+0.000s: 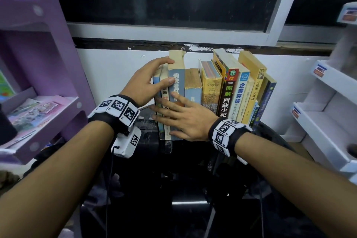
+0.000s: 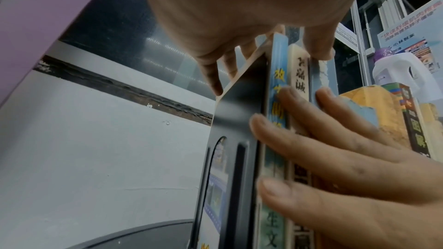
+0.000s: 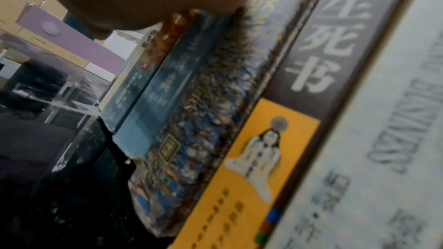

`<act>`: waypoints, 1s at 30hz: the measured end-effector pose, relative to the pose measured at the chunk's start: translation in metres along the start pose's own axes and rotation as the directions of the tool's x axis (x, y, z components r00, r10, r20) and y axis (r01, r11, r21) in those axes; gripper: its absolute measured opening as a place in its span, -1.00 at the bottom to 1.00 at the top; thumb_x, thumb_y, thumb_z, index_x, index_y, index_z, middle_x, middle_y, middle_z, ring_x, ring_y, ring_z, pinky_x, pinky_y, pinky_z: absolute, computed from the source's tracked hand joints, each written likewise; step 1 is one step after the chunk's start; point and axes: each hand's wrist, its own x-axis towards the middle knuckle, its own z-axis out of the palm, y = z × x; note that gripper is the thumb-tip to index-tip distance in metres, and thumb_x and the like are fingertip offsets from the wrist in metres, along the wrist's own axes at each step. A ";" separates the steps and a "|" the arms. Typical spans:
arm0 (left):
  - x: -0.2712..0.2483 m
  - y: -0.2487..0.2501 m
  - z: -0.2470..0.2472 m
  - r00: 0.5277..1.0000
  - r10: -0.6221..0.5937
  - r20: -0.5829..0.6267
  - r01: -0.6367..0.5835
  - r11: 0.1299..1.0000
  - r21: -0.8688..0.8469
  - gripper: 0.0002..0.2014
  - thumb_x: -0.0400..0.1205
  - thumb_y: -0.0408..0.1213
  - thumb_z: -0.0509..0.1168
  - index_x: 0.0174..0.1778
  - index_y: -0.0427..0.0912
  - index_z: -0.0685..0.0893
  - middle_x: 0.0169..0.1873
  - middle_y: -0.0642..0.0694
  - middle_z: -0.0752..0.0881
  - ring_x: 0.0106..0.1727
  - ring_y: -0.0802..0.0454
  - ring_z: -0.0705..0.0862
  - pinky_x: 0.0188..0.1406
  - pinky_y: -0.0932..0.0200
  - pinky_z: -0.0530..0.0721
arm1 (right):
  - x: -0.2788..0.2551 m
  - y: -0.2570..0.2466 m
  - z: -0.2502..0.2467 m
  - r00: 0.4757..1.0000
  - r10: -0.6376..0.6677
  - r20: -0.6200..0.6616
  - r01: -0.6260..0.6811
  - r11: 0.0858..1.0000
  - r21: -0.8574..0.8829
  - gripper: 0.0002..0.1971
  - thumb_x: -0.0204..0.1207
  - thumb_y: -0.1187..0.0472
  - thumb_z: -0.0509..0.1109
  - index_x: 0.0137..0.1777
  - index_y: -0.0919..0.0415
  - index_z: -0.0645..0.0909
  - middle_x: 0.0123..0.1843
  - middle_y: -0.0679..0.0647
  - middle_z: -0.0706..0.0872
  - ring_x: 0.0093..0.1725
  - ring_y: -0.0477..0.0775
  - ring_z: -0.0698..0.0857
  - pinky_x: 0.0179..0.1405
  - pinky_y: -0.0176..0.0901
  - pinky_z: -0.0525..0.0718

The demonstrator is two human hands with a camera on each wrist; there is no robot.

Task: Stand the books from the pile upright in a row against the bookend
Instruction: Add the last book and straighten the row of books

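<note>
A row of books (image 1: 210,87) stands upright on the dark table (image 1: 193,176) against the white wall. Its left end rests on a black metal bookend (image 2: 235,135). My left hand (image 1: 164,71) grips that end from above: fingers reach over the bookend's top edge, and the thumb lies on the tall blue-grey book (image 1: 175,83). Between them are a thin blue book (image 2: 278,75) and a cream book (image 2: 298,75). My right hand (image 1: 170,110) lies flat, fingers spread, pressing the spines of these left books. The right wrist view shows a brown and yellow spine (image 3: 309,60) close up.
A purple shelf unit (image 1: 50,60) with booklets stands close at the left. White shelves (image 1: 326,106) stand at the right. A dark window with a white frame (image 1: 173,31) runs behind the row. A white bottle (image 2: 395,75) stands beyond the books.
</note>
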 end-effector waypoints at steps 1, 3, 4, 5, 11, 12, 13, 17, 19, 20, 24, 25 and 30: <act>0.001 0.003 -0.001 1.000 0.004 -0.002 -0.004 1.000 0.017 -0.56 0.57 0.03 0.32 0.37 0.10 0.53 0.43 0.15 0.52 0.40 0.21 0.49 0.43 0.18 0.46 | -0.003 0.000 -0.003 1.000 0.002 0.002 -0.002 1.000 0.015 -0.34 0.69 -0.16 0.05 0.71 0.11 0.10 0.73 0.13 0.11 0.72 0.21 0.01 0.67 0.27 -0.16; 0.001 0.012 -0.004 1.000 0.024 -0.013 -0.023 0.998 0.059 -0.53 0.55 0.04 0.33 0.39 0.08 0.53 0.45 0.13 0.51 0.39 0.27 0.45 0.33 0.47 0.38 | -0.014 -0.001 -0.007 1.000 0.007 0.003 -0.007 1.000 0.029 -0.35 0.70 -0.15 0.02 0.71 0.12 0.07 0.73 0.13 0.08 0.72 0.21 -0.02 0.67 0.28 -0.14; 0.002 0.017 -0.005 0.999 0.034 -0.016 -0.033 0.996 0.078 -0.52 0.56 0.04 0.33 0.41 0.09 0.52 0.46 0.13 0.50 0.39 0.28 0.43 0.29 0.53 0.34 | -0.021 0.000 -0.009 1.000 0.013 0.007 -0.013 0.999 0.033 -0.35 0.70 -0.14 0.01 0.71 0.13 0.07 0.74 0.13 0.06 0.72 0.21 -0.04 0.67 0.28 -0.14; 0.003 0.022 -0.005 0.999 0.051 -0.015 -0.049 0.994 0.100 -0.51 0.56 0.04 0.33 0.43 0.10 0.50 0.46 0.13 0.50 0.40 0.28 0.42 0.31 0.48 0.34 | -0.029 0.001 -0.010 1.000 0.021 0.014 -0.021 0.999 0.035 -0.35 0.70 -0.14 0.00 0.71 0.13 0.07 0.74 0.13 0.04 0.72 0.20 -0.05 0.67 0.28 -0.13; 0.018 0.045 0.012 0.990 0.124 0.069 -0.137 0.963 0.230 -0.43 0.55 0.16 0.26 0.50 0.09 0.49 0.51 0.07 0.48 0.58 0.10 0.32 0.54 0.11 0.25 | -0.066 0.010 -0.015 0.995 0.076 0.070 -0.077 0.997 0.016 -0.34 0.70 -0.17 0.02 0.72 0.11 0.04 0.75 0.12 0.00 0.72 0.19 -0.08 0.67 0.28 -0.14; 0.021 0.045 0.016 0.989 0.124 0.083 -0.142 0.955 0.261 -0.43 0.55 0.18 0.25 0.49 0.09 0.50 0.51 0.07 0.49 0.57 0.10 0.34 0.54 0.11 0.26 | -0.069 0.011 -0.016 0.994 0.080 0.072 -0.082 0.997 0.015 -0.34 0.70 -0.17 0.02 0.72 0.12 0.04 0.74 0.12 0.00 0.72 0.20 -0.08 0.67 0.28 -0.13; 0.023 0.045 0.020 0.988 0.127 0.094 -0.149 0.941 0.303 -0.43 0.54 0.20 0.23 0.47 0.10 0.52 0.50 0.06 0.50 0.55 0.10 0.38 0.52 0.10 0.30 | -0.071 0.011 -0.016 0.994 0.081 0.073 -0.083 0.996 0.016 -0.34 0.70 -0.17 0.02 0.72 0.12 0.05 0.74 0.13 0.02 0.72 0.20 -0.07 0.67 0.29 -0.12; 0.027 0.040 0.026 0.986 0.123 0.113 -0.161 0.882 0.444 -0.39 0.50 0.36 0.10 0.39 0.18 0.58 0.43 0.11 0.58 0.48 0.09 0.48 0.43 0.04 0.44 | -0.073 0.010 -0.012 0.994 0.060 0.088 -0.060 0.998 0.004 -0.33 0.69 -0.17 0.01 0.72 0.13 0.05 0.74 0.14 0.04 0.72 0.21 -0.05 0.66 0.29 -0.14; 0.028 0.037 0.025 0.984 0.125 0.126 -0.170 0.871 0.460 -0.38 0.48 0.39 0.06 0.38 0.20 0.60 0.40 0.14 0.60 0.46 0.09 0.49 0.39 0.00 0.49 | -0.072 0.009 -0.007 0.994 0.057 0.091 -0.058 0.998 0.009 -0.32 0.69 -0.17 0.02 0.72 0.13 0.04 0.74 0.13 0.02 0.72 0.20 -0.06 0.66 0.29 -0.16; 0.029 0.036 0.024 0.983 0.132 0.131 -0.179 0.867 0.466 -0.39 0.48 0.39 0.07 0.37 0.20 0.60 0.38 0.16 0.61 0.45 0.09 0.50 0.37 -0.02 0.51 | -0.072 0.009 -0.004 0.994 0.061 0.091 -0.062 0.998 0.015 -0.32 0.69 -0.17 0.02 0.72 0.13 0.04 0.74 0.13 0.02 0.72 0.20 -0.07 0.66 0.28 -0.17; 0.031 0.031 0.024 0.975 0.171 0.140 -0.218 0.849 0.482 -0.44 0.50 0.35 0.14 0.36 0.22 0.59 0.37 0.17 0.62 0.44 0.11 0.52 0.35 -0.04 0.56 | -0.070 0.010 0.003 0.993 0.070 0.091 -0.072 0.997 0.015 -0.31 0.69 -0.19 -0.01 0.72 0.15 0.04 0.75 0.11 0.01 0.72 0.17 -0.08 0.67 0.24 -0.21; 0.031 0.029 0.025 0.974 0.177 0.142 -0.224 0.845 0.485 -0.45 0.50 0.34 0.15 0.36 0.22 0.59 0.37 0.17 0.62 0.44 0.11 0.52 0.35 -0.04 0.56 | -0.069 0.011 0.005 0.994 0.069 0.089 -0.071 0.997 0.014 -0.31 0.69 -0.19 -0.01 0.72 0.16 0.04 0.74 0.11 0.01 0.72 0.17 -0.09 0.67 0.23 -0.22; 0.032 0.027 0.026 0.971 0.196 0.133 -0.237 0.827 0.509 -0.45 0.49 0.31 0.20 0.37 0.20 0.58 0.37 0.16 0.62 0.46 0.12 0.52 0.36 -0.06 0.56 | -0.070 0.013 0.010 0.995 0.065 0.082 -0.067 0.998 0.012 -0.28 0.68 -0.20 -0.02 0.72 0.19 0.01 0.74 0.10 -0.02 0.72 0.15 -0.10 0.67 0.22 -0.23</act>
